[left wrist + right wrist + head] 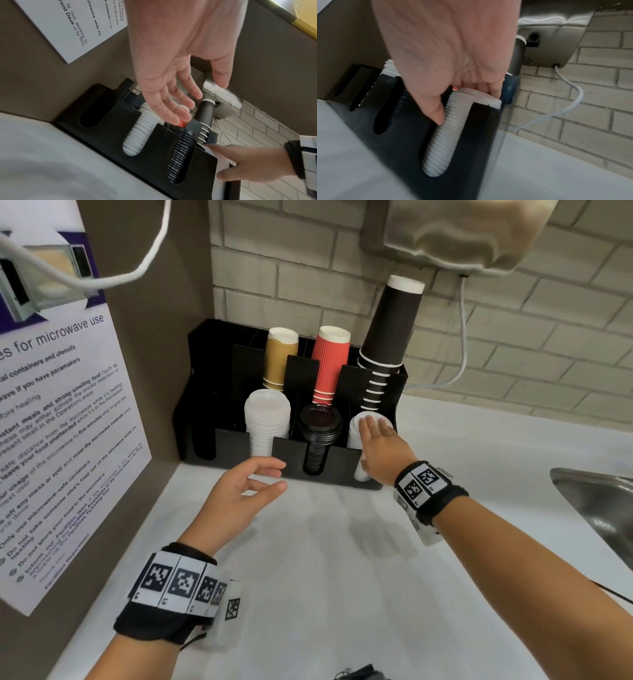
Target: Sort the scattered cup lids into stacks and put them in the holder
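Your right hand presses flat-fingered on the small white plastic lid stack, seating it in the rightmost front slot of the black plastic holder at the desk's back left corner. Left hand hovers wide, empty. No loose lids visible on the desk; task looks nearly done.
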Demonstrator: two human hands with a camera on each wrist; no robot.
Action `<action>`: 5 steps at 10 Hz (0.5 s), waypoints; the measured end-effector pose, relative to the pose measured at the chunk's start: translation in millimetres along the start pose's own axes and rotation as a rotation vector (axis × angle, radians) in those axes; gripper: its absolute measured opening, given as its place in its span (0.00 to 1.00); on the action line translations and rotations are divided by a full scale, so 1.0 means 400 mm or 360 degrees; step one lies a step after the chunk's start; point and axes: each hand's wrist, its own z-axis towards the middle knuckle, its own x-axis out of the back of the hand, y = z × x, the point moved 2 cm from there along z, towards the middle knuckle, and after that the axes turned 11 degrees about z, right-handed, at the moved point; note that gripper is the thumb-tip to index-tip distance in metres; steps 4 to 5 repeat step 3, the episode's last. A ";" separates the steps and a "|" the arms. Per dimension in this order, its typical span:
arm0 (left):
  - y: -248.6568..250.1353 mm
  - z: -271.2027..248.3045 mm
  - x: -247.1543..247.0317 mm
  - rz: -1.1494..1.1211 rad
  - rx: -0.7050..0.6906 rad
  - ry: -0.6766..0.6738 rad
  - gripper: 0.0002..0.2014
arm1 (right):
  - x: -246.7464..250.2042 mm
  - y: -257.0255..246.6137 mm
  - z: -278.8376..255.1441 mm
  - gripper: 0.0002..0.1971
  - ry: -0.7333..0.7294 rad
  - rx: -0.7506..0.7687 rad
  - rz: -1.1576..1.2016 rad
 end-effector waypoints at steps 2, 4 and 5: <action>0.040 0.024 0.013 0.0052 -0.0095 -0.0076 0.10 | 0.036 -0.022 -0.017 0.34 0.0155 -0.0075 0.0311; 0.059 0.028 0.018 0.0034 -0.0154 -0.0099 0.09 | 0.055 -0.034 -0.030 0.41 0.0198 -0.0171 0.0463; 0.059 0.028 0.018 0.0034 -0.0154 -0.0099 0.09 | 0.055 -0.034 -0.030 0.41 0.0198 -0.0171 0.0463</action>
